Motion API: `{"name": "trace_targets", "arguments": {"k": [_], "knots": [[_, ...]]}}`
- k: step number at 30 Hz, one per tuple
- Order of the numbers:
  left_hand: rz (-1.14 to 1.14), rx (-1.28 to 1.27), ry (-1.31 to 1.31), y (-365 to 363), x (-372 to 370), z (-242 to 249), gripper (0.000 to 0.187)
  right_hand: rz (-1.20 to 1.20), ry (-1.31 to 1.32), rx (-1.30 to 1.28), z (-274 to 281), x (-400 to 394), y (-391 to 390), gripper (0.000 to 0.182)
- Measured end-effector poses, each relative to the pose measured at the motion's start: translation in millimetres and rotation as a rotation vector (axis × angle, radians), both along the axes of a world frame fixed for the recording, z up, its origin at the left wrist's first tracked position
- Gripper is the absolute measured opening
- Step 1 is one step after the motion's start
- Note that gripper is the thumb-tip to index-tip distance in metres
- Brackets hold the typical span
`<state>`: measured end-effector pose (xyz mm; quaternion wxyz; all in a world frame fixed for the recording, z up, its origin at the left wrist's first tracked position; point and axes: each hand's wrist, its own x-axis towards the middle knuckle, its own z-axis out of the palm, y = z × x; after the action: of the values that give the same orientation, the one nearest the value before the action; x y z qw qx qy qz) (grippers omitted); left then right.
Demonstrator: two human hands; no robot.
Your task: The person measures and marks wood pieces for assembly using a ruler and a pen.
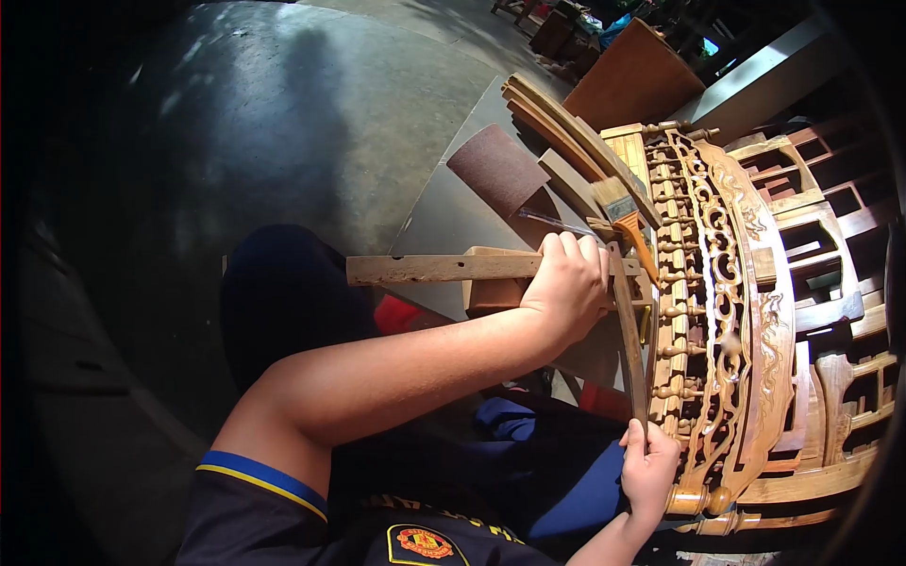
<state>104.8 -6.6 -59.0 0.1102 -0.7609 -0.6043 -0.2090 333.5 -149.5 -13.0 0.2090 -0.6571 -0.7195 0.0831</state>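
Note:
A long wooden bar (406, 270) with small dark holes lies crosswise, and my left hand (569, 283) is closed around its right part. Beneath the bar is a thicker wooden block (495, 295). A thin wooden strip (629, 344) runs down from beside my left hand to my right hand (649, 467), which pinches its lower end. Just beyond my left hand are a brush (615, 201) with pale bristles and an orange-handled tool (637, 247). Curled brown sandpaper (497, 168) lies on the grey board (444, 217). My left palm and part of the bar under it are hidden.
Carved, varnished furniture panels (727, 283) with turned spindles stand close on the right, with wooden frames (840, 255) behind them. Long curved wood pieces (576, 127) lie beyond the sandpaper. A brown wooden panel (632, 75) leans at the back. Concrete floor (283, 113) extends at the upper left.

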Motion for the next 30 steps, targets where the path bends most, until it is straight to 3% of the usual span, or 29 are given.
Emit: {"name": "trace_targets", "arguments": {"k": [4,9,17,23,30], "knots": [[-0.001,-0.001,0.01,0.8,2.1,-1.1,0.063,-0.035,0.01,-0.056,5.7,-1.5,4.5,0.034],[0.012,0.016,0.02,0.8,1.0,0.1,0.063,0.082,0.06,0.001,-3.0,-43.5,68.8,0.036],[0.015,0.025,0.016,0.7,0.3,-1.3,0.063,-0.022,-0.03,-0.044,7.8,2.1,-12.2,0.035],[0.005,0.023,0.021,-0.1,0.2,1.0,0.061,0.124,0.053,0.036,-5.8,-36.9,67.2,0.032],[0.014,0.038,0.008,0.9,-4.3,1.5,0.063,-0.008,0.02,-0.048,1.8,9.4,-10.2,0.034]]}}
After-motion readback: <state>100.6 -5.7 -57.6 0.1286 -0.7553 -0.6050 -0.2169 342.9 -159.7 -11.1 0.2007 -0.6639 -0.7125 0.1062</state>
